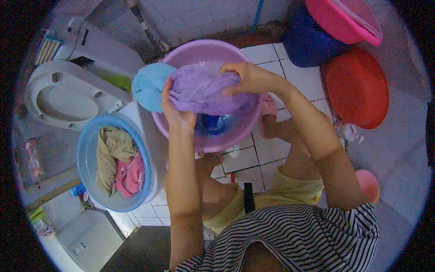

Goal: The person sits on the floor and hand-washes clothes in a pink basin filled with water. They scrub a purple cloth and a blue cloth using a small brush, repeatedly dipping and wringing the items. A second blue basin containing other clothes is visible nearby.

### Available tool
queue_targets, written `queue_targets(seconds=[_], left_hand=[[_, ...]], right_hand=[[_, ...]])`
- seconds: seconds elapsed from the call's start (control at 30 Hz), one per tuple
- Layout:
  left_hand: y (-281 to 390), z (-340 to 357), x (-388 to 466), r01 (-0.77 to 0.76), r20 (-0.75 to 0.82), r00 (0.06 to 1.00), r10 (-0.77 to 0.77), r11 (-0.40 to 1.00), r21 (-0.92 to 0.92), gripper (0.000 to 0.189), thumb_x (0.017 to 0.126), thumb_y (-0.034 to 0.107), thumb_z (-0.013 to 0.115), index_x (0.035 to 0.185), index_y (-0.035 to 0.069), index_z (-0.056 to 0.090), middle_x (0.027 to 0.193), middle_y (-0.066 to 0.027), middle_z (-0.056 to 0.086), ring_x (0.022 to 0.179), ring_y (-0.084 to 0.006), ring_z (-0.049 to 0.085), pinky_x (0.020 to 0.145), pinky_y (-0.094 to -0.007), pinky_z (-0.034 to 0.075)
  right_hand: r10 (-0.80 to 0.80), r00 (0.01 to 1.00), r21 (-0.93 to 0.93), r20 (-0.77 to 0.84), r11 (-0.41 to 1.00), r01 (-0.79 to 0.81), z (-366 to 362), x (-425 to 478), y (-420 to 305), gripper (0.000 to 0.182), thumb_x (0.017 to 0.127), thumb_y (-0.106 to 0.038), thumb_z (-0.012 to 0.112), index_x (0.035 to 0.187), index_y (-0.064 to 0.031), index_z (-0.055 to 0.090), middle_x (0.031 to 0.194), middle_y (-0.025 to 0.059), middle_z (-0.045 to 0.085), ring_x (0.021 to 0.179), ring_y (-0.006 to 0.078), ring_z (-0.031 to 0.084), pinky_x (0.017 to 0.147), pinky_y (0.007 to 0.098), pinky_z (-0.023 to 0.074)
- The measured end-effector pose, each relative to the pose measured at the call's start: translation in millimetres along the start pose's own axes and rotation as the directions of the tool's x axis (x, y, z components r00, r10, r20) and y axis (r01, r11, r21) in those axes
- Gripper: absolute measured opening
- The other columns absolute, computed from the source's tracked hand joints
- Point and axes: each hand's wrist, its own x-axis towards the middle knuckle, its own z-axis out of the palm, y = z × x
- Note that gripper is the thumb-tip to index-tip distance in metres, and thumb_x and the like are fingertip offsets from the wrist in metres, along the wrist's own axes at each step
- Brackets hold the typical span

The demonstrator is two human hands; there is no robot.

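A purple towel (204,90), bunched into a loose wad, is held up over a pink-purple plastic basin (207,46). My left hand (178,110) grips its left end, fingers behind and palm against the cloth. On the right side, my right hand (246,78) has its curled fingers and thumb around the towel's other end. Inside the basin there is water, and a dark blue item (212,124) shows below the towel. A light blue fuzzy cloth (153,86) lies by the basin's left rim, close to my left hand; whether it touches the rim cannot be told.
A light blue basin (81,163) at the left holds beige cloth (115,146) and pink cloth (131,176). Behind it is a white toilet seat (68,91). At the right stand a red basin (360,88), a dark blue tub (306,40) and a bright pink basin (357,20). White tiles (238,163) cover the floor.
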Motion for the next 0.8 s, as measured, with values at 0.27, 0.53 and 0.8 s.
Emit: queue_targets(seconds=[0.27, 0.53, 0.8], left_hand=[[-18.0, 12.7, -11.0, 0.033, -0.033, 0.999, -0.032, 0.999, 0.034, 0.035, 0.088, 0.022, 0.049, 0.116, 0.001, 0.047, 0.116, -0.0161, 0.053, 0.110, -0.0294, 0.051, 0.096, -0.0425, 0.040], [-68.7, -17.9, 8.4, 0.300, 0.083, 0.949, -0.303, 0.953, 0.054, 0.033, 0.090, 0.034, 0.046, 0.113, 0.012, 0.050, 0.107, -0.0075, 0.057, 0.095, -0.0217, 0.056, 0.083, -0.0368, 0.047], [-74.1, -35.9, 25.4, 0.155, 0.047, 0.985, -0.166, 0.969, 0.191, 0.031, 0.089, 0.041, 0.045, 0.105, 0.015, 0.052, 0.100, -0.0052, 0.058, 0.089, -0.0200, 0.057, 0.073, -0.0342, 0.048]], right_hand=[[-0.158, 0.806, 0.051, -0.570, 0.973, 0.227, 15.2, 23.6, 12.2, 0.029, 0.081, -0.006, 0.055, 0.109, -0.0032, 0.058, 0.111, 0.0065, 0.058, 0.101, 0.0188, 0.055, 0.091, 0.0307, 0.0408], [-0.174, 0.822, -0.407, -0.542, 0.911, -0.075, 77.2, 23.8, -26.5, 0.023, 0.077, -0.029, 0.054, 0.072, -0.0073, 0.062, 0.086, 0.0143, 0.059, 0.072, 0.0330, 0.060, 0.062, 0.0406, 0.0484], [0.048, 0.834, -0.347, -0.549, 0.895, -0.280, 95.9, 28.0, -6.0, 0.040, 0.087, -0.037, 0.041, 0.069, -0.0068, 0.061, 0.082, 0.0148, 0.062, 0.068, 0.0358, 0.059, 0.059, 0.0457, 0.0462]])
